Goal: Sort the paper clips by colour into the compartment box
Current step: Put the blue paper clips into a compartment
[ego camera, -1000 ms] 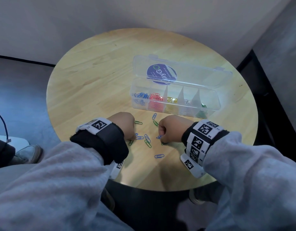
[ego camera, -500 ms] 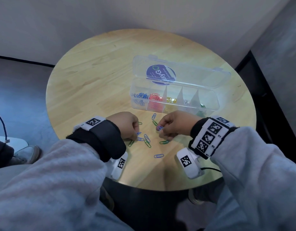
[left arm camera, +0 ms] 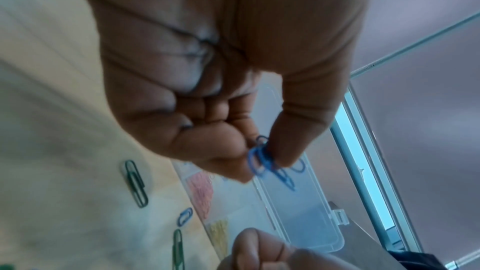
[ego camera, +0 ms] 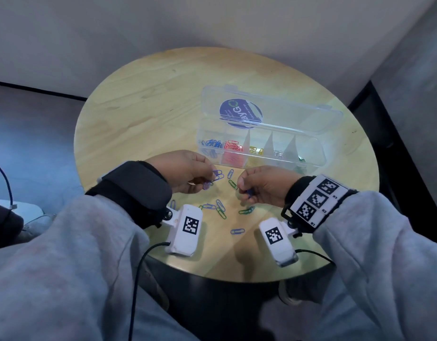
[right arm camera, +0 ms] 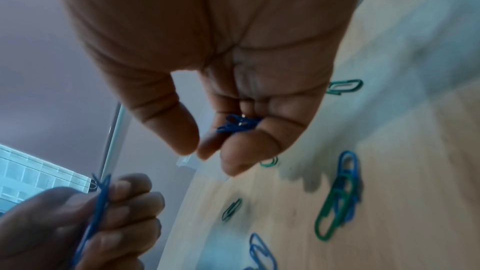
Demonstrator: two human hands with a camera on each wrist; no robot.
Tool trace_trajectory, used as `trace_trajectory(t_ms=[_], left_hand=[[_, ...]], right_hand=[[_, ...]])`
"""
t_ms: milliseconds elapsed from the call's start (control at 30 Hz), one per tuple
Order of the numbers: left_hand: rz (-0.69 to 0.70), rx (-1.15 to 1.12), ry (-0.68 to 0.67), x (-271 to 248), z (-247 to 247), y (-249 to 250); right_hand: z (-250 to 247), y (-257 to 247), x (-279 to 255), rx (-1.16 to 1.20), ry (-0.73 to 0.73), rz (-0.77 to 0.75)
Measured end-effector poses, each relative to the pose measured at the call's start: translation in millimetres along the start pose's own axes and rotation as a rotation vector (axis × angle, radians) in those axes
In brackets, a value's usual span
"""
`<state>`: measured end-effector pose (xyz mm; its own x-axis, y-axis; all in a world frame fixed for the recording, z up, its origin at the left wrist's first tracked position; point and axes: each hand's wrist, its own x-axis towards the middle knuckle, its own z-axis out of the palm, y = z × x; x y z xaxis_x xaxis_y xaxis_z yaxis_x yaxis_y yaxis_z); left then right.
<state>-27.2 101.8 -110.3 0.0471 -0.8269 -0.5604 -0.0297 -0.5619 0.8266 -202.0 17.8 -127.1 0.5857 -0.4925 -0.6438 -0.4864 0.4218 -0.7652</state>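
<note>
Both hands have lifted off the counter (ego camera: 148,99): left hand (ego camera: 188,172) pinches blue clips (ego camera: 216,177), right hand (ego camera: 261,185) clutches more (right arm camera: 237,123). Next, I judge, both loads go into the box (ego camera: 313,148) at one o'clock, leftmost compartment.

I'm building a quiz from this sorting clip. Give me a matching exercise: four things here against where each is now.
Things:
1. left hand
2. red clips
3. box lid
4. green clip

Place or state:
A. loose on the table
B. swung open behind the compartments
C. pinching blue clips
D. second compartment from the left

Pairs: 1-C, 2-D, 3-B, 4-A
</note>
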Motion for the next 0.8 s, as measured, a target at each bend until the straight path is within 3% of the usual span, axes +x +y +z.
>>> trace_trajectory(t_ms=[133,267,367,633,800], left_hand=[[-0.047,-0.158,-0.011,-1,0,2],[-0.116,-0.279,-0.018,-1,-2,2],[-0.138,-0.323,-0.020,0,-3,3],[-0.085,-0.347,-0.079,-2,-7,5],[-0.084,-0.114,0.096,-5,-10,1]], right_hand=[[0,-4,1,-0.186,0.121,-0.013],[-10,-7,-6,-0.771,0.201,-0.056],[-9,-6,-13,-1.022,0.168,-0.017],[-2,9,-10,-1.235,0.160,0.006],[0,9,-10,-1.309,0.141,0.023]])
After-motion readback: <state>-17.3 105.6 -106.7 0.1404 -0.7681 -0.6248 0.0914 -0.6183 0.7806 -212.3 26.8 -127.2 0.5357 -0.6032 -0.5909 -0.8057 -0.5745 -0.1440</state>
